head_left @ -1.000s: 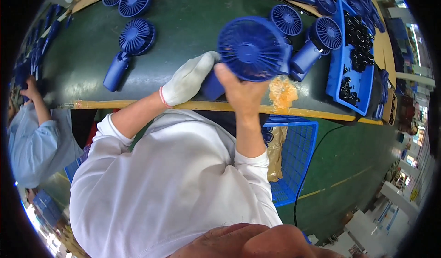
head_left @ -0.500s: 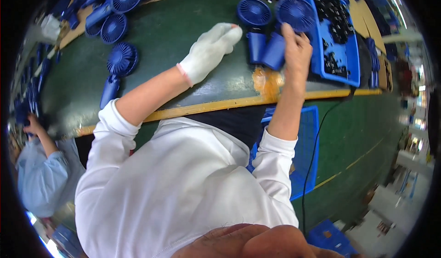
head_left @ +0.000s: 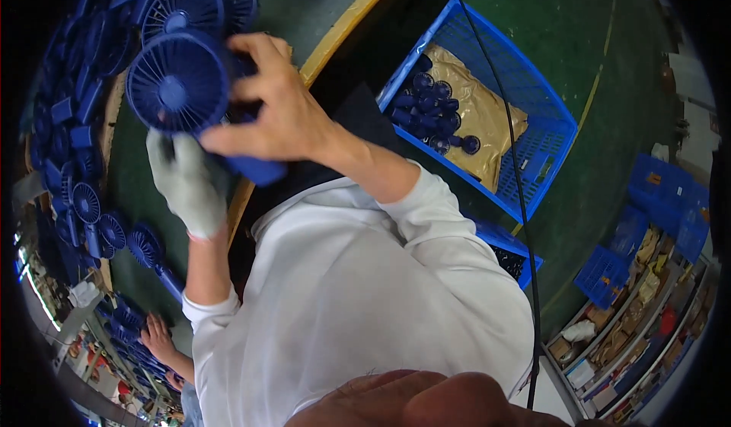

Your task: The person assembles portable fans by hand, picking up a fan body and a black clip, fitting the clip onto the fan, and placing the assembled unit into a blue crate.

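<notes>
A blue handheld fan (head_left: 173,83) with a round slatted head is held up in front of me. My right hand (head_left: 285,111), bare, curls its thumb and fingers around the fan's side and neck. Below its rim, my left hand (head_left: 186,180), in a white glove, grips the fan's lower edge, with its fingertips partly behind it. A blue handle (head_left: 257,170) sticks out under my right hand; which fan it belongs to I cannot tell. Directly behind are a second fan (head_left: 181,7) and a third fan (head_left: 242,2); whether they are held too is hidden.
Many blue fans and parts (head_left: 85,202) lie along the bench's far left side. A blue crate (head_left: 552,119) holding brown wrapping and small dark-blue parts stands on the right, crossed by a black cable (head_left: 525,199). A co-worker's hand (head_left: 158,339) is at lower left.
The view has swung round, bringing the crate into sight. My hands, apart before, have come together at a fan. The fan by my right hand seems raised off the bench.
</notes>
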A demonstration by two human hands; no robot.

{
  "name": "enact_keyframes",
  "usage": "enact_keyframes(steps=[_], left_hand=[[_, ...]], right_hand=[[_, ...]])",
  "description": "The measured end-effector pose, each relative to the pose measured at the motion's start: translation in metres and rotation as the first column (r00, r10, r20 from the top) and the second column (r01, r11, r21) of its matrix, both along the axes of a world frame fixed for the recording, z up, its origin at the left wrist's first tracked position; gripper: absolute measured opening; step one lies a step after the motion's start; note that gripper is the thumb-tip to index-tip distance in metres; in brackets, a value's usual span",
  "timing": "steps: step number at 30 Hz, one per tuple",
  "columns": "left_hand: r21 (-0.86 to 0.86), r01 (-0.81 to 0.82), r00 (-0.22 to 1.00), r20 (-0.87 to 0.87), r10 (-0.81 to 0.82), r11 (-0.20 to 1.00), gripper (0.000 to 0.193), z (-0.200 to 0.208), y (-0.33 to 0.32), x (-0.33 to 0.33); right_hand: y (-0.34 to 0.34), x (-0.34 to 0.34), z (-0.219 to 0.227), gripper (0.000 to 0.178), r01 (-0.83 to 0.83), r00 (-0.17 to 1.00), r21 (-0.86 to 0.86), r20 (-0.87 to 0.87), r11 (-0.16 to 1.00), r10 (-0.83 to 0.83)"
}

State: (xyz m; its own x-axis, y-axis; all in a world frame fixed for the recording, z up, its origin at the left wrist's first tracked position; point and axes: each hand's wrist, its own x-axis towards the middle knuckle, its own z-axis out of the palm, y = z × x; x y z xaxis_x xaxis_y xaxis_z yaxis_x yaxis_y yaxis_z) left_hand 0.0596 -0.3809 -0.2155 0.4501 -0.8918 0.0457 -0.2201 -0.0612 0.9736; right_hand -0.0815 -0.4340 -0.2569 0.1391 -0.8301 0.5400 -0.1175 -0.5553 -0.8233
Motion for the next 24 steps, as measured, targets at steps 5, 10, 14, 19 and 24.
enact_keyframes(steps=[5,10,14,19,24], left_hand=[[-0.091,0.488,0.862,0.208,-0.462,0.868,0.06,-0.016,0.048,-0.041],[0.225,0.708,0.637,0.207,-0.743,0.669,0.074,-0.053,0.05,-0.1],[0.543,0.662,0.617,-0.003,-0.787,0.517,0.061,-0.129,0.046,-0.155],[0.717,0.641,0.41,-0.019,-0.912,0.273,0.072,-0.163,0.017,-0.215],[0.736,0.675,0.074,-0.14,-0.987,-0.054,0.077,-0.23,0.002,-0.259]], right_hand=[[0.069,-0.08,-0.011,0.103,-0.041,0.999,0.15,0.035,0.988,0.036],[0.13,-0.141,-0.056,0.041,0.096,0.96,0.536,0.174,0.839,-0.221],[0.135,-0.172,-0.118,0.028,0.253,0.905,0.72,0.06,0.646,-0.422],[0.107,-0.22,-0.202,0.022,-0.095,0.617,0.955,0.277,0.28,-0.737],[0.112,-0.275,-0.312,0.043,-0.286,0.601,0.95,0.283,0.13,-0.748]])
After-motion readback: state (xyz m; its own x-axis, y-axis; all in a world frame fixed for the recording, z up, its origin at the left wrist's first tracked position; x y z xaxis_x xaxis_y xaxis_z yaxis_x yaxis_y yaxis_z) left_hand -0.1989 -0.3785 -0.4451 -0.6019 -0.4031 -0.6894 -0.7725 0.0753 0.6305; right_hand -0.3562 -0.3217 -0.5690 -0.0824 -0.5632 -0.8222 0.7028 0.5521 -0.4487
